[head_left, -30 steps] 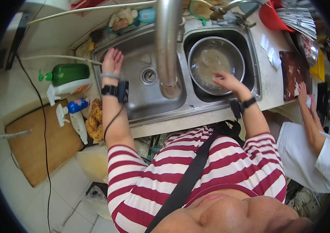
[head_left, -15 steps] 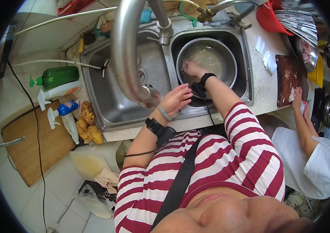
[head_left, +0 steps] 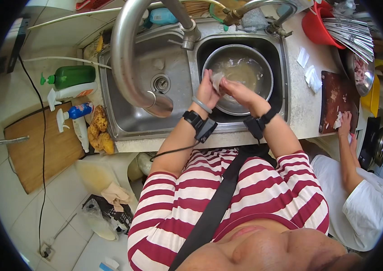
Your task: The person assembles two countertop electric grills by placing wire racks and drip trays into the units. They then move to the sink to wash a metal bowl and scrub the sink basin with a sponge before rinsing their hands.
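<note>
Both my hands meet over the near left rim of a round steel bowl (head_left: 270,74), which stands in the right sink basin with cloudy water in it. Between them is a small, pale, limp piece (head_left: 217,80); its kind I cannot make out. My left hand (head_left: 206,94) is closed against one side of the piece. The fingers of my right hand (head_left: 241,92) press it from the other side and partly hide it. A wristband with a small black device sits on each of my wrists.
The steel faucet (head_left: 123,58) arches over the left basin (head_left: 173,67). Bottles, including a green pump bottle (head_left: 75,77), and ginger-like roots (head_left: 99,128) line the left. At right, another person's hand (head_left: 345,124) works at a dark red cutting board (head_left: 329,99), near a red container of skewers (head_left: 315,27).
My right hand has come up out of the water toward my left hand. The pale piece now shows between them, and my left hand has closed from its open pose.
</note>
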A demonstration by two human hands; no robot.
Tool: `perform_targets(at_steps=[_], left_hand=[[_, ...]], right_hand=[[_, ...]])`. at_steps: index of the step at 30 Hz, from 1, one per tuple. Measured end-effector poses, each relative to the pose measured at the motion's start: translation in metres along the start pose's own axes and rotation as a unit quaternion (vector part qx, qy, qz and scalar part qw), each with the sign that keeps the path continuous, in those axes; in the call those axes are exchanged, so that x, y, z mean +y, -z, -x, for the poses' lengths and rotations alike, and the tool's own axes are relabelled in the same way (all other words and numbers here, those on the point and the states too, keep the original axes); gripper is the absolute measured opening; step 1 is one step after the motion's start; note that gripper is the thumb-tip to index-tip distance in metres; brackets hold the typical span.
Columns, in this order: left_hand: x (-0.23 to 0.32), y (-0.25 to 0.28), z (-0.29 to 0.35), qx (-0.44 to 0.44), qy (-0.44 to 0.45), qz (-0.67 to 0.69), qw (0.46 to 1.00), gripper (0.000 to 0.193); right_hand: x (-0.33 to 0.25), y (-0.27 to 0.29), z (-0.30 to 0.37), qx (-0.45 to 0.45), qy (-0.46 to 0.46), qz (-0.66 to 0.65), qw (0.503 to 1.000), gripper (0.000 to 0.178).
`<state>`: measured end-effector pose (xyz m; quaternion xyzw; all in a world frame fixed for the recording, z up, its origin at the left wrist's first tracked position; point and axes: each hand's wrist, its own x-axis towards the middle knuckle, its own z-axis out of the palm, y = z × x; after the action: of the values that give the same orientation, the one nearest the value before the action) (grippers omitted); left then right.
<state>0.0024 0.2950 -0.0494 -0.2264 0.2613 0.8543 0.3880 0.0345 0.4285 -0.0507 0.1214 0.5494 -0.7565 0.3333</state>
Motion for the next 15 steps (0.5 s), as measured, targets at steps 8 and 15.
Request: perform_targets(at_steps=[8, 15], left_hand=[[-0.027, 0.017, -0.010, 0.034, -0.135, -0.149, 0.979, 0.046], [-0.013, -0.011, 0.039, -0.077, 0.110, -0.191, 0.972, 0.052]], right_hand=[[0.019, -0.033, -0.011, 0.074, 0.092, -0.102, 0.988, 0.066], [0.018, 0.039, -0.046, 0.157, -0.114, -0.205, 0.959, 0.048]])
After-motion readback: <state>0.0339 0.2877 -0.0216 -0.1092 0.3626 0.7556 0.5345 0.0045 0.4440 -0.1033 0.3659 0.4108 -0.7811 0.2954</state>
